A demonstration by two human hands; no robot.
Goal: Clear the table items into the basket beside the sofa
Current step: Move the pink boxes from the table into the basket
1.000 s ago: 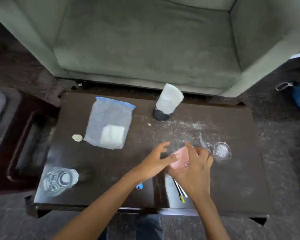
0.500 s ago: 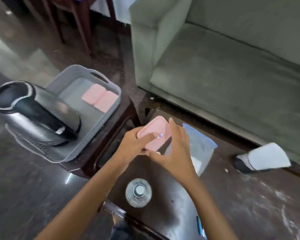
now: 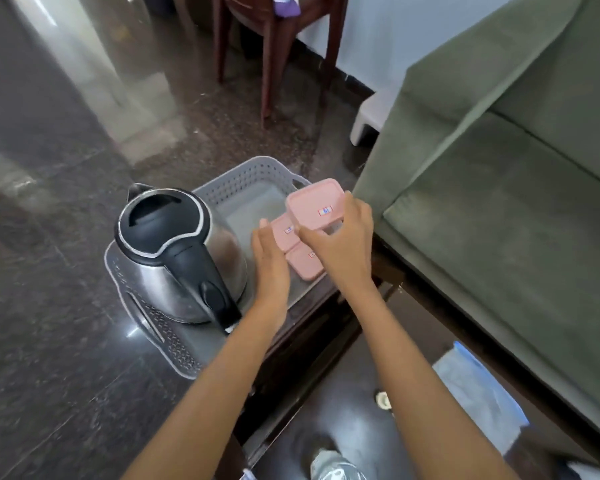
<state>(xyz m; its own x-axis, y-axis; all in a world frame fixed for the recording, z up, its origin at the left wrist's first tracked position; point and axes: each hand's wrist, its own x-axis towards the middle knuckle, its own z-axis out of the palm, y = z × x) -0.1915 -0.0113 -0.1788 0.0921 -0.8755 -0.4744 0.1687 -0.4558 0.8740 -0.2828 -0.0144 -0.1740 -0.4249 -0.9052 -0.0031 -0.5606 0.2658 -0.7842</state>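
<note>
Over the grey basket [image 3: 250, 171] beside the sofa [image 3: 499, 220], the right hand [image 3: 340, 251] grips a pink lidded box [image 3: 314, 204] by its near end, thumb on one side and fingers curled round the other, holding it above the basket's far right corner. The left hand [image 3: 271, 261] is held flat with its fingers straight and together, just left of two more pink boxes [image 3: 303, 268] that lie side by side on the basket floor; whether it touches them cannot be told. A steel kettle [image 3: 174, 254] with a black lid and handle stands upright in the basket's left half. On the dark table [image 3: 347, 420] near the sofa lies a clear zip bag [image 3: 478, 393].
</note>
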